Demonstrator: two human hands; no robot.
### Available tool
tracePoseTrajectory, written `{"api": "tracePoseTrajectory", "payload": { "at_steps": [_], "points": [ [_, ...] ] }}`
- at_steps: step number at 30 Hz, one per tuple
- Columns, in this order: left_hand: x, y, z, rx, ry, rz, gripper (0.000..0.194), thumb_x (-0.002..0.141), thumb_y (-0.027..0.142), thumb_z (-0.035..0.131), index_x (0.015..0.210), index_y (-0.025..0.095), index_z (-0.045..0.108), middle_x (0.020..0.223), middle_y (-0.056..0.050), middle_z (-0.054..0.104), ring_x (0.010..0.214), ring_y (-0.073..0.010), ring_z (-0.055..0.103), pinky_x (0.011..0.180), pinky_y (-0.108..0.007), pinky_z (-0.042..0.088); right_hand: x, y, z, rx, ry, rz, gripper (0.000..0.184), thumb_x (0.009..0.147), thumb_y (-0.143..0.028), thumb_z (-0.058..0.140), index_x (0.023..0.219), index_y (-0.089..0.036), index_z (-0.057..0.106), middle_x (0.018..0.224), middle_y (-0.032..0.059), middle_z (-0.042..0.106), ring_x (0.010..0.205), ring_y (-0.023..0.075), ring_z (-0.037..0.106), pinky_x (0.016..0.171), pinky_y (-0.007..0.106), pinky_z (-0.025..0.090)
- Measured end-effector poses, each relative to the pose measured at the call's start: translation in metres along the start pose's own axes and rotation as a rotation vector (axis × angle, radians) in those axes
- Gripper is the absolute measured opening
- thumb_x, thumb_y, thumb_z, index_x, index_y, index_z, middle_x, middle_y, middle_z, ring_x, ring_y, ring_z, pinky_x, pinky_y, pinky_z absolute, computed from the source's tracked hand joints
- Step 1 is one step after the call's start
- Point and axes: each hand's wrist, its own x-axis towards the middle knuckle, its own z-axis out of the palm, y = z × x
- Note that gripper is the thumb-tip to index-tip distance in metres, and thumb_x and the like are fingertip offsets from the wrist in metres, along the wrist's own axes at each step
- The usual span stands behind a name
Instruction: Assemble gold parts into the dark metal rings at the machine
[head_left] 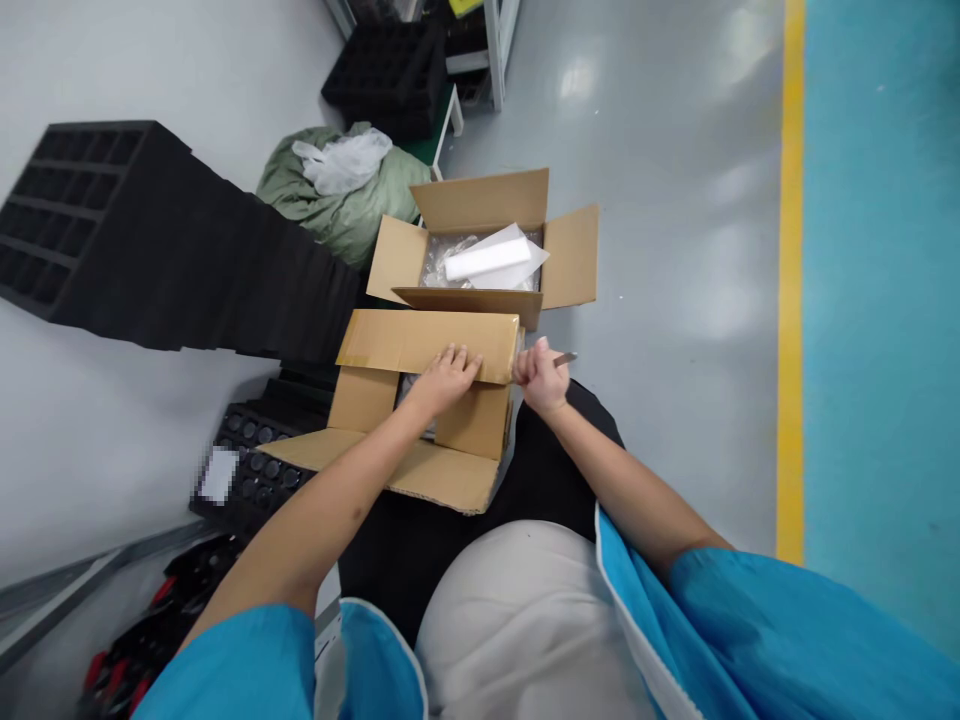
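A cardboard box (465, 425) stands in front of me, its near flap folded out toward my lap and its far flap (420, 335) lying partly over the top. My left hand (446, 380) lies flat on that far flap with its fingers stretched out. At the box's right edge, by the end of the flap, my right hand (541, 375) is closed round a slim grey knife (566, 358). Only the knife's rear end shows, pointing right; its front is hidden. Through a gap between the inner flaps, some of the dark contents can be made out.
Behind stands a second, open carton (571, 260) with bubble wrap and a white foam piece (487, 258) inside. Stacked black trays (187, 240) line the left wall. A green sack (300, 180) with a clear plastic bag (345, 160) lies beyond them. Grey floor (675, 300) stretches to the right.
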Motion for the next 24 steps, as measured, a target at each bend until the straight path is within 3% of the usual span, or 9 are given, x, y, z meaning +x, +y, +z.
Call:
{"api": "tracePoseTrajectory", "payload": {
  "at_steps": [6, 11, 14, 15, 17, 19, 20, 24],
  "points": [
    [0.001, -0.003, 0.003, -0.029, 0.049, 0.026, 0.057, 0.101, 0.007, 0.037, 0.155, 0.015, 0.053, 0.16, -0.025, 0.05, 0.152, -0.0356, 0.047, 0.12, -0.053, 0.045, -0.005, 0.005, -0.001, -0.015, 0.003, 0.015, 0.081, 0.083, -0.088, 0.059, 0.042, -0.026, 0.027, 0.04, -0.007, 0.021, 0.035, 0.0075, 0.018, 0.037, 0.026, 0.02],
    [0.001, -0.001, -0.001, -0.036, 0.048, 0.048, 0.056, 0.101, 0.01, 0.036, 0.154, 0.008, 0.052, 0.16, -0.026, 0.05, 0.151, -0.0358, 0.047, 0.12, -0.053, 0.044, -0.001, -0.003, -0.009, -0.107, 0.026, -0.012, 0.082, 0.085, -0.091, 0.052, 0.044, -0.026, 0.024, 0.04, -0.0069, 0.02, 0.035, 0.0085, 0.022, 0.04, 0.027, 0.022],
    [0.007, -0.001, -0.003, -0.02, 0.069, 0.017, 0.061, 0.102, 0.008, 0.027, 0.161, 0.004, 0.041, 0.167, -0.026, 0.039, 0.157, -0.0349, 0.037, 0.125, -0.06, 0.034, 0.005, -0.016, -0.013, -0.534, -0.001, -0.056, 0.074, 0.092, -0.084, 0.049, 0.05, -0.023, 0.041, 0.046, -0.0026, 0.038, 0.044, 0.0121, 0.041, 0.05, 0.028, 0.037],
    [0.01, -0.002, -0.004, -0.012, 0.067, -0.016, 0.062, 0.101, 0.007, 0.026, 0.163, 0.003, 0.036, 0.169, -0.027, 0.034, 0.16, -0.0359, 0.031, 0.126, -0.063, 0.03, 0.006, -0.02, -0.013, -0.784, -0.087, -0.036, 0.067, 0.092, -0.079, 0.054, 0.059, -0.022, 0.054, 0.052, 0.0, 0.05, 0.051, 0.0146, 0.051, 0.056, 0.029, 0.043],
    [0.017, -0.008, -0.006, -0.009, 0.022, -0.096, 0.067, 0.099, 0.007, 0.033, 0.166, 0.003, 0.027, 0.173, -0.028, 0.023, 0.163, -0.0403, 0.021, 0.125, -0.069, 0.027, 0.008, -0.025, -0.008, -1.311, -0.365, 0.051, 0.052, 0.09, -0.066, 0.067, 0.098, -0.015, 0.074, 0.074, 0.0088, 0.07, 0.072, 0.023, 0.067, 0.071, 0.033, 0.051],
    [0.023, -0.016, -0.009, -0.03, -0.062, -0.131, 0.08, 0.093, 0.006, 0.046, 0.168, 0.003, 0.019, 0.174, -0.03, 0.014, 0.163, -0.0447, 0.014, 0.123, -0.07, 0.03, 0.006, -0.023, 0.002, -1.68, -0.625, 0.126, 0.063, 0.09, -0.049, 0.071, 0.137, -0.007, 0.064, 0.098, 0.0203, 0.076, 0.09, 0.0324, 0.073, 0.08, 0.039, 0.054],
    [0.024, -0.019, -0.011, -0.043, -0.1, -0.126, 0.087, 0.089, 0.004, 0.051, 0.169, 0.004, 0.016, 0.175, -0.03, 0.011, 0.163, -0.0458, 0.012, 0.122, -0.07, 0.032, 0.005, -0.02, 0.007, -1.79, -0.701, 0.145, 0.068, 0.092, -0.04, 0.067, 0.147, -0.002, 0.056, 0.107, 0.0252, 0.075, 0.096, 0.0352, 0.074, 0.082, 0.041, 0.055],
    [0.025, -0.028, -0.018, -0.085, -0.15, -0.079, 0.095, 0.083, -0.001, 0.053, 0.17, 0.01, 0.015, 0.176, -0.025, 0.012, 0.164, -0.0428, 0.012, 0.124, -0.066, 0.032, -0.004, -0.006, 0.025, -1.944, -0.748, 0.153, 0.061, 0.098, -0.009, 0.038, 0.157, 0.009, 0.04, 0.117, 0.0351, 0.07, 0.103, 0.0345, 0.075, 0.083, 0.042, 0.058]
  ]
}}
